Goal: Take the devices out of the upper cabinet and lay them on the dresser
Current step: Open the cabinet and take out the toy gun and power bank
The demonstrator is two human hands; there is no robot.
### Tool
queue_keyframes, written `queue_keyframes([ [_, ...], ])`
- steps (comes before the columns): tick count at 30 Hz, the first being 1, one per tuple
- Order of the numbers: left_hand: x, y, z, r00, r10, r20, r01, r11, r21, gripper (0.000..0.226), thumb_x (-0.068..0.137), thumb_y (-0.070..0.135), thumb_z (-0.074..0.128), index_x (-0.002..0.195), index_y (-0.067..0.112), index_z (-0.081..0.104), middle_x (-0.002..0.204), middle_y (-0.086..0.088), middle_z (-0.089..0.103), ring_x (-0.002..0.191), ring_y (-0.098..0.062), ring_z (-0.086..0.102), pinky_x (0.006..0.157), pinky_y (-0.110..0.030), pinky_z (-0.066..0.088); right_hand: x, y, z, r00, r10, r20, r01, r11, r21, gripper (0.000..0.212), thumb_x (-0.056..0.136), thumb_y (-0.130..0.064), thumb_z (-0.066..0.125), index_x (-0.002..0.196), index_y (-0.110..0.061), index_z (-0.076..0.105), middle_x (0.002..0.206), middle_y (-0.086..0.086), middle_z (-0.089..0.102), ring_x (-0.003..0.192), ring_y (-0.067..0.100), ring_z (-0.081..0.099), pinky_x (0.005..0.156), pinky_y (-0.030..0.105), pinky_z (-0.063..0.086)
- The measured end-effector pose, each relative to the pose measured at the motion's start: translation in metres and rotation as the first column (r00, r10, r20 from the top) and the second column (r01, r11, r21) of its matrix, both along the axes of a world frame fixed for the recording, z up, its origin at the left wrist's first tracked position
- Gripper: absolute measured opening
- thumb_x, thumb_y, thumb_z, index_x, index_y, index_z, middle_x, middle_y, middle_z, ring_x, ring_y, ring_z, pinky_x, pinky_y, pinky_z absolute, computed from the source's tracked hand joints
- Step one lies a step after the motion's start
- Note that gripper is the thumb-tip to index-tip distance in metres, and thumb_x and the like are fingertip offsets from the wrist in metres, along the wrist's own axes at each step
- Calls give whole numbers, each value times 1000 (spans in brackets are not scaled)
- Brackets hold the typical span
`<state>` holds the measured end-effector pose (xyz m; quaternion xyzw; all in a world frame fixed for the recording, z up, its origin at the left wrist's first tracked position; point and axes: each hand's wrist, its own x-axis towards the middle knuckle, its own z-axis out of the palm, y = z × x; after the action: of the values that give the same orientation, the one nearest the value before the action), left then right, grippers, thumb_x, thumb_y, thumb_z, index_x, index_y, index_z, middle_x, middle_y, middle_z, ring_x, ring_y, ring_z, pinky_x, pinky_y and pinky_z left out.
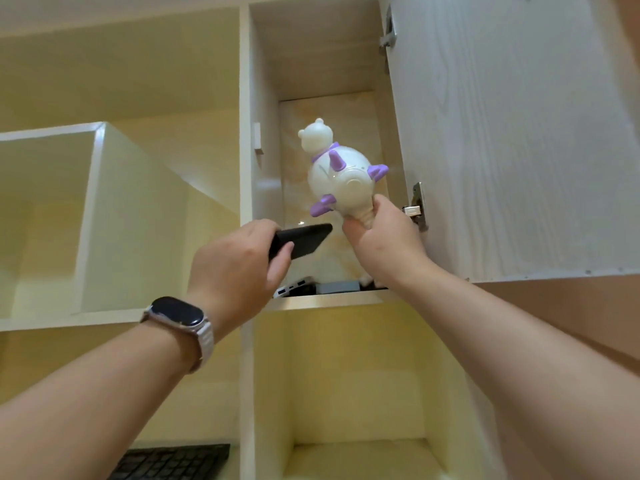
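The upper cabinet (263, 109) stands open, seen from below. My left hand (239, 265) grips a flat black device (304, 240) at the cabinet's mouth. My right hand (381, 237) holds a white bear-shaped device (341, 178) with purple blades by its handle, raised inside the compartment. On the cabinet floor lie a white device with ports (294, 287) and a grey flat device (337, 287), partly hidden by the shelf edge.
The cabinet door (519, 133) hangs open on the right with its hinges showing. Open cubbies sit to the left (121, 220) and below (363, 393). A black keyboard (176, 462) lies on a lower shelf. A smartwatch (178, 315) is on my left wrist.
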<state>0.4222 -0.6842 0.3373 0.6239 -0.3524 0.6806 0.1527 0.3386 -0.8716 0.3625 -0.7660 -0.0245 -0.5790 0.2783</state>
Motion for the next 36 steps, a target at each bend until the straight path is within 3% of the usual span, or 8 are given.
queue_keyframes([
  [6, -6, 32, -32, 968, -232, -95, 197, 939, -283, 18, 95, 29, 56, 99, 13, 63, 72, 7, 53, 56, -17, 45, 46, -21, 27, -15, 23, -27, 967, 216, 132, -230, 968, 99, 9, 86, -32, 57, 87, -24, 54, 64, -8, 54, 54, 12, 44, 51, 26, 39],
  [12, -5, 43, -54, 773, -611, -170, 443, 712, -545, 10, 92, 31, 60, 93, 21, 57, 74, 13, 57, 65, -2, 53, 55, -7, 37, -47, 70, -68, 962, 184, 201, -217, 964, 156, 7, 92, -25, 61, 95, -20, 63, 66, -3, 56, 50, 5, 42, 43, 13, 36],
  [14, 1, 44, -59, 631, -753, -187, 517, 588, -622, 13, 91, 33, 62, 93, 20, 60, 78, 8, 63, 70, -6, 60, 62, -9, 46, -54, 85, -80, 963, 128, 235, -181, 959, 219, 6, 91, -27, 64, 91, -21, 65, 66, 3, 60, 52, 5, 48, 43, 21, 42],
  [18, 6, 45, -82, 251, -946, -204, 606, 318, -729, 9, 88, 26, 68, 96, 28, 63, 87, 7, 70, 80, -12, 69, 71, -45, 59, -61, 108, -104, 946, 74, 314, -178, 932, 316, 7, 90, -24, 64, 88, -17, 65, 67, -5, 66, 59, 12, 62, 52, 34, 56],
  [24, 5, 50, -145, -29, -966, -258, 587, 192, -786, 36, 91, 20, 64, 125, 26, 55, 108, 12, 65, 97, 1, 65, 83, -29, 56, -74, 138, -150, 956, -87, 281, -64, 870, 489, 6, 88, -13, 62, 87, -8, 66, 77, 5, 65, 62, 18, 63, 55, 38, 56],
  [28, 2, 50, -186, -350, -904, -247, 451, 68, -890, 43, 93, 20, 61, 134, 27, 50, 115, 6, 66, 99, -12, 68, 85, -46, 57, -87, 159, -186, 949, -217, 229, 51, 822, 568, 12, 90, -13, 61, 94, -3, 64, 82, 11, 62, 62, 19, 62, 55, 34, 55],
  [31, -17, 55, -210, -647, -752, -127, 246, -49, -968, 36, 97, 13, 54, 132, 19, 54, 105, 2, 70, 84, -10, 71, 72, -38, 60, -100, 175, -213, 938, -293, 185, 119, 774, 622, 13, 91, -14, 61, 95, -2, 63, 81, 10, 61, 64, 20, 61, 57, 34, 54],
  [36, -43, 57, -253, -882, -470, -18, 67, -89, -994, 30, 97, 12, 53, 126, 10, 58, 109, -7, 71, 84, -17, 68, 63, -30, 57, -126, 197, -252, 881, -460, 108, 267, 674, 689, 15, 80, -17, 65, 92, -7, 64, 74, 5, 63, 63, 19, 61, 55, 32, 53],
])
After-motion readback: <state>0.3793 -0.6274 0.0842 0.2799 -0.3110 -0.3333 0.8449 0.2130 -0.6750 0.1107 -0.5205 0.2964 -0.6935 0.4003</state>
